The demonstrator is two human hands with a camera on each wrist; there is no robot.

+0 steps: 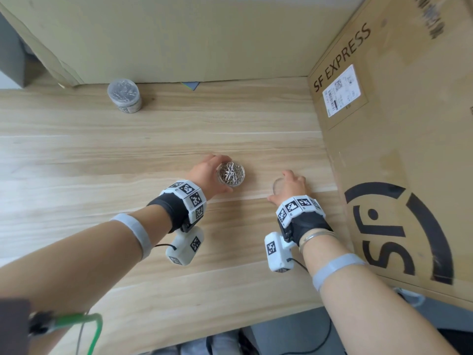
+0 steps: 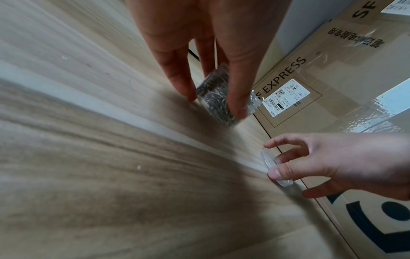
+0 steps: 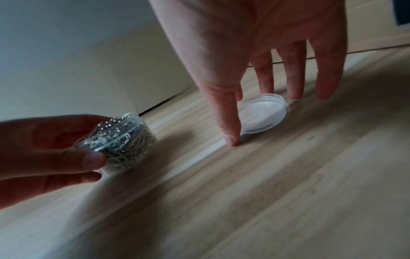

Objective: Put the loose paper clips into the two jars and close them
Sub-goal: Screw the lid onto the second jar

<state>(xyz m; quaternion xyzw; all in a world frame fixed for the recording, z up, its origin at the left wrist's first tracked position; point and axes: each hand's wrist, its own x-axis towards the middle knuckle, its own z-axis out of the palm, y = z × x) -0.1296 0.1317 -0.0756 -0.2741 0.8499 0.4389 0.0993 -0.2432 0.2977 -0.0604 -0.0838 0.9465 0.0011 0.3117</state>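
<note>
Both forearms reach in from the near edge of the wooden table (image 1: pixel 102 155), each wearing a marker-covered wrist band. Left hand (image 1: pixel 204 175) curls thumb and fingers round the wall of the open jar (image 1: pixel 230 174), which is packed to the brim with silver paper clips (image 3: pixel 124 138) and stands on the table. Just to the right of that hand, the right hand (image 1: pixel 291 187) hovers over the clear plastic lid (image 3: pixel 261 113) lying flat on the table; its thumb and fingers straddle the rim and hold nothing yet. Far ahead of the left hand stands a second jar (image 1: pixel 124 96), already capped and full. Filling looks finished, so closing this jar is the step in hand. Next, the right hand should pinch the lid's rim, lift it, centre it over the mouth and seat it while the left hand steadies the jar.
</note>
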